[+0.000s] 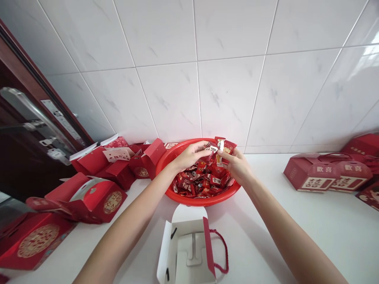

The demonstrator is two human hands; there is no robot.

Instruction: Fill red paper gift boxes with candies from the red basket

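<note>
Packets [216, 180] lie in the basket [204, 202]. Above it, the fingers of the left hand [189, 156], nearly closed, pinch a dark packet [212, 149]; those of the right hand [239, 169], likewise, grip a red packet [228, 147] and a slim packet [220, 145]. Before the basket, an open box [209, 248] rests on the surface [251, 244]. Left boxes [111, 203] and right boxes [318, 173] flank the basket; behind it, a tiled wall [227, 98].
</note>
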